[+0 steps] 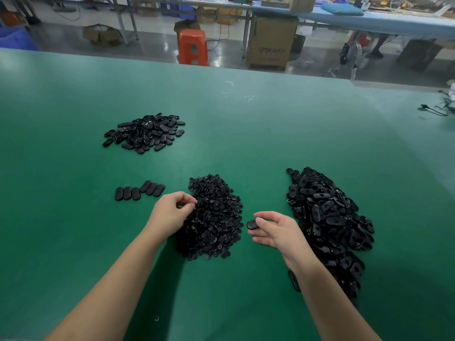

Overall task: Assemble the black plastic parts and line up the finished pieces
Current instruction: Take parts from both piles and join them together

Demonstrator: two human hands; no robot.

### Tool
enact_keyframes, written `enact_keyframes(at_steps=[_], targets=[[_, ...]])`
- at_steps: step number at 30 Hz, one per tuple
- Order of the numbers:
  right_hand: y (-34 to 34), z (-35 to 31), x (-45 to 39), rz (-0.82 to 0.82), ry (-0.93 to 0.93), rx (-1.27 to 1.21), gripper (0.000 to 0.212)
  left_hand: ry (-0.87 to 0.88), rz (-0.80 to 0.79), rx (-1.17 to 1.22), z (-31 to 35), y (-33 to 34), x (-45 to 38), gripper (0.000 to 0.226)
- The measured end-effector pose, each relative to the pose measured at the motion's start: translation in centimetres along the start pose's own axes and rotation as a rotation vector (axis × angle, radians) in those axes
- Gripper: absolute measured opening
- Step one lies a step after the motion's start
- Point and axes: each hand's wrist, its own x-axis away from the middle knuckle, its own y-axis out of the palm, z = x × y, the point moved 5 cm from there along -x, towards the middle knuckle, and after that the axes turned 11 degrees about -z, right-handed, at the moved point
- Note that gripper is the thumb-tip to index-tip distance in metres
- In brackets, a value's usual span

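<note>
clearly early in the job: only six finished pieces lay on the green table, in two short runs of three that met at an angle, so the line was not straight yet. the left hand was at the near-left edge of the middle pile of small inserts, fingertips curled together in a pinch; it probably had one small insert but the piece itself was too small and dark to make out. the right hand pinched one oval shell between thumb and forefinger, other fingers loosely spread, held just above the table in the gap between the middle pile and the big pile of oval shells on the right. judged step: bringing insert and shell together to snap. both feed piles were still large, so most of the work was left. a third heap of oval pieces sat farther back on the left, well apart from the row; could not tell if those were finished or raw. room: plenty of bare green surface left of and behind the row for extending it, and in front of the hands too. a stray shell lay by the right forearm, easy to knock. table's far edge was well away; a black cable lay near the right far corner, out of reach of the work.
</note>
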Motion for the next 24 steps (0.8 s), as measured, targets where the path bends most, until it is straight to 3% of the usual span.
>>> enact_keyframes(at_steps=[4,11,18,24], targets=[[0.3,0.0,-0.1,-0.003,-0.01,-0.016,0.018,0.041,-0.125,0.372,0.7,1.2,0.6,0.013],[1.2,-0.5,0.0,-0.01,-0.039,-0.028,0.019,0.086,-0.196,0.736,2.9,3.1,1.7,0.01],[1.6,-1.3,0.4,0.017,-0.111,-0.071,0.015,0.171,-0.187,0.772,5.3,4.2,2.6,0.021],[2.0,-2.2,0.7,0.042,-0.192,-0.083,0.01,0.14,-0.161,0.777,5.9,4.4,2.9,0.014]])
